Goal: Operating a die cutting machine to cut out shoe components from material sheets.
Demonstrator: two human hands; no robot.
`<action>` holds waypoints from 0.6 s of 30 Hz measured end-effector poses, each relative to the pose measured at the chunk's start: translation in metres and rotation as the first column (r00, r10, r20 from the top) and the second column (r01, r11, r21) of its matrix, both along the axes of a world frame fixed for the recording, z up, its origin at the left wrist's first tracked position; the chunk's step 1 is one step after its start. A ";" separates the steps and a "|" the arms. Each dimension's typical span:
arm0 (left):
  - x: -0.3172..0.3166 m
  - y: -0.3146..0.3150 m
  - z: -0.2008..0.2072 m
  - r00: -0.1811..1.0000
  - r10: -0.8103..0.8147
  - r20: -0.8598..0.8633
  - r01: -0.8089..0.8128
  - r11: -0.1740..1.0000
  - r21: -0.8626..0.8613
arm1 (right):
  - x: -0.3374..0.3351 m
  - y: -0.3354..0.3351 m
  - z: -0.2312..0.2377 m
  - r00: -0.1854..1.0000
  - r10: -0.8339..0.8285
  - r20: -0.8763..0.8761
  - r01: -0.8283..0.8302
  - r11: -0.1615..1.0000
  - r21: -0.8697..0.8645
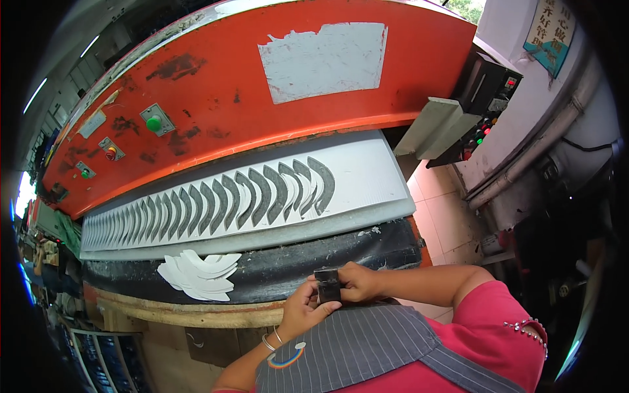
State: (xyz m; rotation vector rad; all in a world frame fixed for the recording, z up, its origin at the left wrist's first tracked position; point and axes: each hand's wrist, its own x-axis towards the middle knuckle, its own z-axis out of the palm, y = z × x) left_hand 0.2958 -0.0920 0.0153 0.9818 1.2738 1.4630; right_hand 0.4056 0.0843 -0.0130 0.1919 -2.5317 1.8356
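Both my hands are at the machine's front edge, close to my apron, and share a small dark blocky object; its exact kind cannot be made out. My left hand grips it from the left and below, thumb along its lower end. From the right my right hand has its fingers curled against it. Left of my hands, a loose pile of white crescent-shaped pieces lies on the black ledge. Beyond it stretches a white sheet with a long row of dark grey crescent shapes, some with white slivers between.
A large red machine beam spans above the sheet, with a green button and a red knob. At the right are a control box with lit buttons and a pipe. A wooden edge runs along the front.
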 end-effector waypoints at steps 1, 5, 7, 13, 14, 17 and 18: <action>-0.001 -0.001 -0.005 0.997 0.025 -0.068 -0.024 1.000 0.015 | -0.002 0.000 -0.006 0.998 -0.021 -0.064 0.023 0.999 0.043; -0.005 0.000 -0.008 0.993 0.072 -0.098 -0.072 0.997 0.010 | -0.005 -0.006 -0.016 0.986 -0.088 -0.143 0.103 0.990 0.099; -0.004 0.005 0.000 0.992 0.088 -0.086 -0.088 0.996 0.004 | -0.008 -0.012 -0.005 0.931 -0.240 -0.276 0.280 0.953 0.114; 0.000 0.006 0.002 0.930 0.139 -0.341 -0.158 0.987 -0.027 | -0.008 -0.010 0.003 0.951 -0.234 -0.201 0.257 0.962 0.095; 0.002 0.008 0.006 0.901 0.187 -0.392 -0.207 0.978 -0.008 | -0.008 -0.008 0.003 0.963 -0.229 -0.140 0.248 0.960 0.133; 0.000 0.017 -0.005 0.889 0.377 -0.261 -0.391 0.920 -0.004 | -0.025 0.002 0.010 0.995 -0.093 0.031 0.097 0.973 -0.208; 0.000 0.021 -0.008 0.862 0.502 -0.068 -0.506 0.861 -0.052 | -0.030 0.000 0.006 0.995 -0.078 0.056 0.093 0.930 -0.356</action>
